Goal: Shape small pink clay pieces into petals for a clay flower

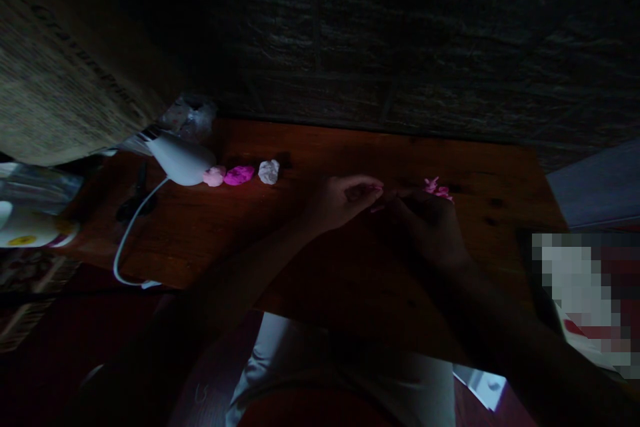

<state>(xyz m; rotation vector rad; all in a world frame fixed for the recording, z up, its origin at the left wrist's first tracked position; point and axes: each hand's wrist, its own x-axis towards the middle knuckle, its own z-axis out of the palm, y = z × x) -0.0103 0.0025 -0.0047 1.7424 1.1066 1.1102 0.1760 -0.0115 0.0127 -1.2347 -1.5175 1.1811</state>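
My left hand (336, 205) is closed in a pinch over the wooden table, a bit of pink clay (377, 187) between thumb and forefinger. Opposite it, my right hand (431, 221) is also closed, its fingertips pressed together close to the left ones. Whatever it grips is lost in shadow. Just beyond the right hand lies a small group of pink clay pieces (438, 188). Farther left sit a white lump (269, 172), a magenta lump (239, 175) and a pale pink lump (214, 177), all like soft clay.
A white cone-shaped device (180, 159) with a white cord (120, 250) stands on the left of the table (320, 147). Dark scissors (134, 205), a clear plastic bag (190, 117) and a white container (23, 230) are nearby. A brick-patterned wall (350, 33) borders the back.
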